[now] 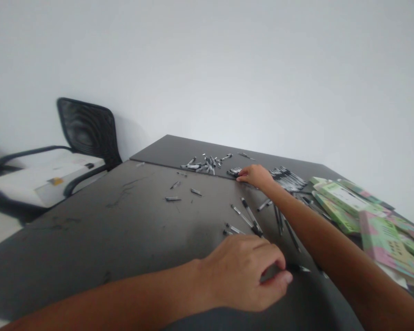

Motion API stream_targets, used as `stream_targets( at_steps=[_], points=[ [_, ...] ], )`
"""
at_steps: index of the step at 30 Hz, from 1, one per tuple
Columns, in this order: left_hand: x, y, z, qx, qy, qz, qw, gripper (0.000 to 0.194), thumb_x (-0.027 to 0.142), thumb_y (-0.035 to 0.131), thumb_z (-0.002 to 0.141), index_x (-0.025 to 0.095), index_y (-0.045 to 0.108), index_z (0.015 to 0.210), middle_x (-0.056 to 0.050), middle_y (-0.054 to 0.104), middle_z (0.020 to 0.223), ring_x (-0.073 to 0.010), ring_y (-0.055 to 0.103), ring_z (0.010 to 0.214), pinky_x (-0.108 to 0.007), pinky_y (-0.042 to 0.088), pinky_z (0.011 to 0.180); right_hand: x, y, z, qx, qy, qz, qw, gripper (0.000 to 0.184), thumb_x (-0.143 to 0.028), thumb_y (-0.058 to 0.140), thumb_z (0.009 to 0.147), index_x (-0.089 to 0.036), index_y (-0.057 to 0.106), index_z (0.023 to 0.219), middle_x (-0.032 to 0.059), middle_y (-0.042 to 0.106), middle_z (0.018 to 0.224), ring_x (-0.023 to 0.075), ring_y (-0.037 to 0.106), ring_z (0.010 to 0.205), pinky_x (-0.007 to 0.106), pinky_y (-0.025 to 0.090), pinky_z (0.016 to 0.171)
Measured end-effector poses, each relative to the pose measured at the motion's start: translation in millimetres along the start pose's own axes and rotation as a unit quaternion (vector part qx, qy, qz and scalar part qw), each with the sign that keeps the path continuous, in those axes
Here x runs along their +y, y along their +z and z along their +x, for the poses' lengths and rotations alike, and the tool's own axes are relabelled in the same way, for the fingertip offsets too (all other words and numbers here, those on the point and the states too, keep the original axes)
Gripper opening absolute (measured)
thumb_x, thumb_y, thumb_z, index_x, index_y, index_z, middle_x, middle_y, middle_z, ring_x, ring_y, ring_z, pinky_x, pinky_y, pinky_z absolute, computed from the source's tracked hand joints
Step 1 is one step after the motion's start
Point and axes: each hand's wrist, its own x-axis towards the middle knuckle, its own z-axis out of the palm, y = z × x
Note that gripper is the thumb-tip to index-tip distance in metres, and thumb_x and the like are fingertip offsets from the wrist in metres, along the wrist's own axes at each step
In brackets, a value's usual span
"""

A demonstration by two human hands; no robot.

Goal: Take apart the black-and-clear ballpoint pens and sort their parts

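Observation:
My right hand (257, 175) reaches far over the dark table (141, 220), its fingers closed at a small cluster of pens (233, 172). Beside that hand, to its right, lies a row of clear-barrelled pens with black ends (288, 179). My left hand (244, 273) is nearer, above the table, with fingers loosely curled and a small gap between thumb and index finger; I see nothing held in it. Just beyond its fingertips is a blurred dark pen (300, 268). Several loose pens (250, 216) lie between my two hands, partly hidden by my right forearm.
A heap of pen parts (209, 163) lies at the table's far side, with a few short pieces (173, 198) nearer left. Green and pink cardboard boxes (382, 239) are piled at right. A black mesh chair (89, 133) stands at left, before a white wall (207, 69).

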Motion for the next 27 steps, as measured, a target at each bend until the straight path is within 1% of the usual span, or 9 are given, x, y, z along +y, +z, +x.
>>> stream_targets(
  at_steps=[4,10,16,22,25,27],
  points=[
    [0,-0.1,0,0.005,0.001,0.002,1.0,0.018,0.035,0.065,0.1,0.019,0.072,0.098,-0.001,0.071,0.074,-0.0171,0.068,0.067,-0.029,0.055,0.072,1,2,-3,0.017,-0.008,0.003,1.0,0.034,-0.049,0.078,0.092,-0.031,0.087,0.121,0.0028,0.087,0.114,0.0246,0.079,0.108,0.028,0.056,0.083],
    [0,-0.3,0,-0.002,0.005,0.005,1.0,0.019,0.035,0.063,0.101,0.019,0.071,0.099,-0.001,0.07,0.074,-0.0168,0.067,0.067,-0.029,0.056,0.072,3,2,-6,0.031,-0.013,0.0,0.999,0.036,-0.047,0.08,0.092,-0.028,0.086,0.122,0.0039,0.087,0.112,0.025,0.078,0.105,0.029,0.055,0.084],
    [0,-0.8,0,0.02,0.012,0.003,1.0,0.018,0.034,0.066,0.1,0.018,0.072,0.095,-0.001,0.072,0.076,-0.0165,0.067,0.067,-0.028,0.054,0.069,4,1,-8,0.045,-0.029,-0.001,0.999,0.036,-0.045,0.081,0.091,-0.027,0.085,0.122,0.0039,0.086,0.11,0.0253,0.076,0.106,0.03,0.054,0.085],
    [1,-2.4,0,0.006,-0.001,0.011,1.0,0.018,0.034,0.063,0.101,0.019,0.069,0.092,0.0,0.067,0.072,-0.016,0.064,0.065,-0.028,0.052,0.067,4,1,-11,0.058,-0.051,0.0,0.997,0.037,-0.045,0.082,0.09,-0.026,0.085,0.121,0.0055,0.085,0.111,0.026,0.075,0.105,0.031,0.053,0.087],
    [2,-3.2,0,0.004,-0.002,0.013,1.0,0.019,0.035,0.063,0.101,0.02,0.068,0.091,0.001,0.064,0.07,-0.0155,0.062,0.064,-0.028,0.051,0.066,5,-2,-15,0.076,-0.053,0.007,0.996,0.039,-0.047,0.082,0.09,-0.024,0.085,0.121,0.0069,0.085,0.11,0.0265,0.075,0.104,0.032,0.052,0.088],
    [2,-3.7,0,0.004,-0.001,0.015,1.0,0.019,0.035,0.063,0.101,0.02,0.067,0.09,0.001,0.063,0.07,-0.0154,0.061,0.064,-0.028,0.05,0.066,7,-8,-22,0.095,-0.052,0.017,0.994,0.041,-0.052,0.079,0.093,-0.022,0.085,0.121,0.008,0.084,0.109,0.0268,0.074,0.104,0.032,0.052,0.089]
  ],
)
